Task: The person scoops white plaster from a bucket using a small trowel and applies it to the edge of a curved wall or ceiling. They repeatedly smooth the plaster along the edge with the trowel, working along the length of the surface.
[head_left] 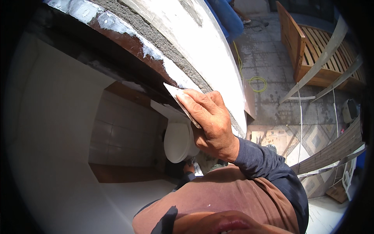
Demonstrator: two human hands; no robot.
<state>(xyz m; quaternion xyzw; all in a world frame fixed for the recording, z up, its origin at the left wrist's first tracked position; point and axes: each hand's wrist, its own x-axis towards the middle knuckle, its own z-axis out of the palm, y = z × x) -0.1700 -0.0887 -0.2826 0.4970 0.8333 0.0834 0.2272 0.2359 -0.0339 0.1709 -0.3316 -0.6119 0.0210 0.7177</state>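
My right hand (212,119) is closed on a flat, pale putty scraper (174,93), thumb and fingers pinching its long side. The blade's upper tip lies against a reddish-brown frame (128,41), by a ragged band of white putty (113,25). Beside that band runs a rough grey cement strip (163,48), then a sunlit white wall (212,58). Down by my waist, my left hand (188,168) is small and in shadow. Its fingers look curled around something hard to make out, with a whitish patch (198,170) next to it.
Through the opening on the left, a white toilet (177,142) stands near a tiled wall (117,134). On the right are a slatted wooden bed frame (319,50), a yellow hose (257,84), hanging pale straps (323,62) and cardboard (272,138) on the floor. Blue fabric (228,17) shows at the top.
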